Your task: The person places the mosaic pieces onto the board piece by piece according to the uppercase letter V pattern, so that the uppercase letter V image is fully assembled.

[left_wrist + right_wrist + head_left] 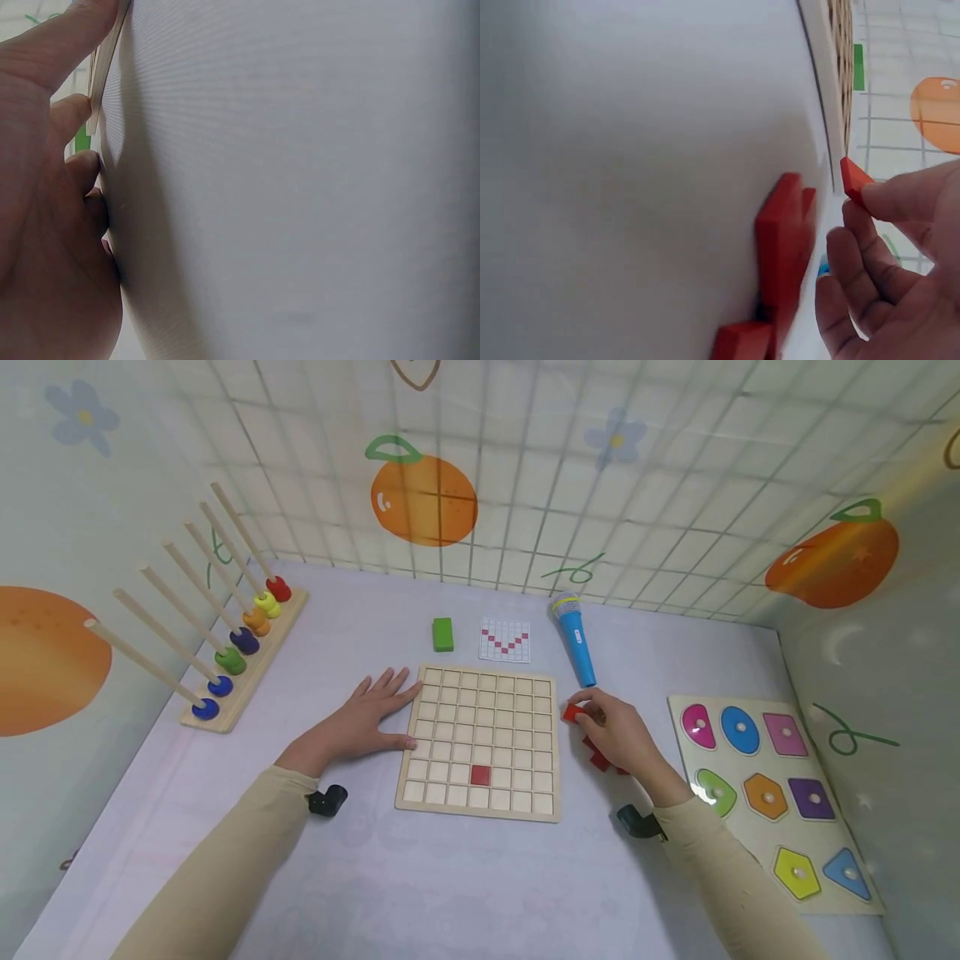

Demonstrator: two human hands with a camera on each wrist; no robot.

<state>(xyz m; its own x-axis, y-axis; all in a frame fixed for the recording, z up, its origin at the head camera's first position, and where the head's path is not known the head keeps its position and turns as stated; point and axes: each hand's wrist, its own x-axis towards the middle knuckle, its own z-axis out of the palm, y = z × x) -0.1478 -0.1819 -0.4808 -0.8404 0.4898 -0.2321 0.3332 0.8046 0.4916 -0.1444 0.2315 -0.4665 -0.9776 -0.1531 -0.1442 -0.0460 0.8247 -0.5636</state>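
Note:
A wooden grid board (pixel 442 747) lies in the middle of the table, with one red square tile (pixel 481 775) set in a lower cell. My left hand (pixel 367 718) is spread flat at the board's left side, thumb and index fingertip at its edge. Just off the right edge, my right hand (pixel 618 731) pinches a red tile (pixel 854 180) between thumb and index finger. Several loose red tiles (pixel 780 232) lie on the table beneath that hand, partly hidden by it in the head view. Behind the board is a small pattern card (pixel 505 640) showing a red V of squares.
A green block (pixel 443 635) sits left of the card and a blue toy microphone (pixel 576 647) to its right. At far left stands a wooden peg rack (pixel 247 697) with coloured beads. A shape puzzle board (pixel 731 839) lies at the right, near my right forearm.

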